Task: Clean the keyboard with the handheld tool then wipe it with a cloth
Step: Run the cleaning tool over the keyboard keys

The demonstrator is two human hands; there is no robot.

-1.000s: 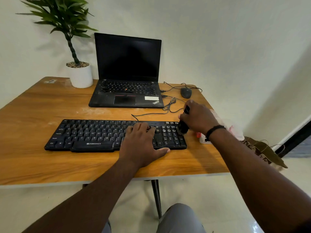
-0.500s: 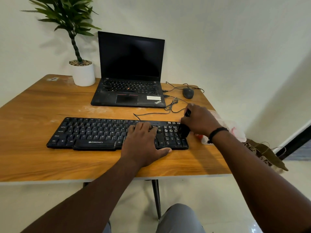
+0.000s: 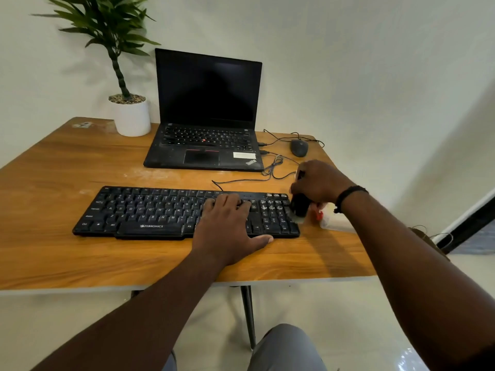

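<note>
The right hand (image 3: 318, 183) has its fingers curled round the black handheld tool (image 3: 299, 204), whose tip rests at the right end of the keyboard (image 3: 150, 210). The left hand (image 3: 227, 223) lies flat, fingers straight, on the keys. A cloth (image 3: 334, 220) sits just right of the tool on the counter (image 3: 53, 250); laptop (image 3: 206, 116) and mouse (image 3: 299, 147) behind. The tool has slid nearer since a second ago

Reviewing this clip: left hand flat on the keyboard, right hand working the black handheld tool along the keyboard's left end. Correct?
Not quite. The head view shows the right hand holding the handheld tool at the keyboard's right end, by the number pad. The left hand does lie flat on the keys.
</note>
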